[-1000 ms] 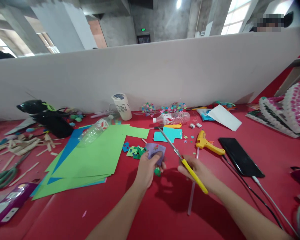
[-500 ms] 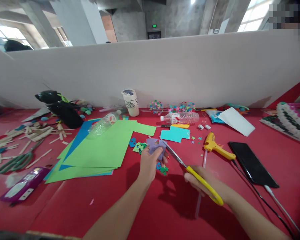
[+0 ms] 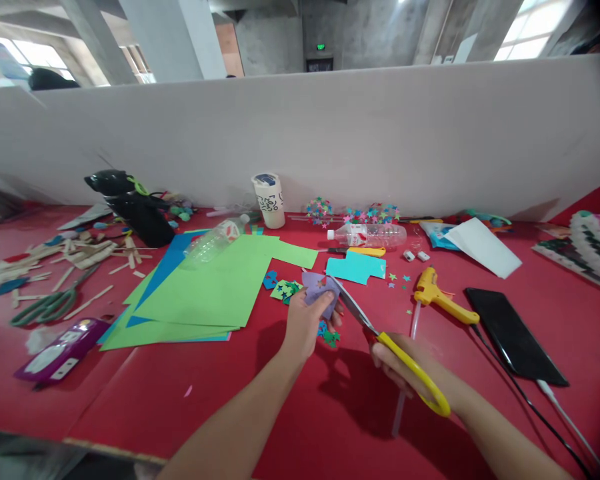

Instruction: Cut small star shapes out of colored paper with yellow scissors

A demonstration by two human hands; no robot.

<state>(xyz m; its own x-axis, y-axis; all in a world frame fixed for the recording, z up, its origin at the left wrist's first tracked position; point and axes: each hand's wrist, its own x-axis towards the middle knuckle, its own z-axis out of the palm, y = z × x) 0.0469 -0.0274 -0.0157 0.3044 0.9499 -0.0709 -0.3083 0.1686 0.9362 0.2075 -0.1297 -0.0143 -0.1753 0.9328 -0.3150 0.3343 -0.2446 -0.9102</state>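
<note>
Far left, a bright window (image 3: 40,53) shows beyond the white partition (image 3: 300,140) that stands along the back of my red table (image 3: 145,393). Near that end lie wooden sticks (image 3: 87,253), green-handled scissors (image 3: 47,305) and a purple object (image 3: 63,352) with a pale panel. A black bottle (image 3: 140,217) leans behind them, and a pale pillar (image 3: 155,40) rises past the partition. Next, green sheets (image 3: 205,293) overlap blue ones, with a clear bottle (image 3: 217,241) lying on top; a white cup (image 3: 270,203) stands upright near the partition.

My left hand (image 3: 307,320) is above the table's middle, its thumb and fingers pinching a piece of purple paper (image 3: 315,283) with a star-shaped hole. Small cut stars (image 3: 330,337) lie just beside it. Beyond, a green lit sign (image 3: 321,47) glows on the concrete wall (image 3: 370,33). A cyan card (image 3: 355,267) lies in front of another clear bottle (image 3: 373,235).

The fingers of my right hand (image 3: 395,373) are curled around yellow-handled scissors (image 3: 414,369), whose tips reach the purple paper's right edge; I cannot tell whether the blades are parted. Further right lie a yellow glue gun (image 3: 445,302), a white sheet (image 3: 485,247) and a black phone (image 3: 515,337) with a white cable, below another window (image 3: 533,30).
</note>
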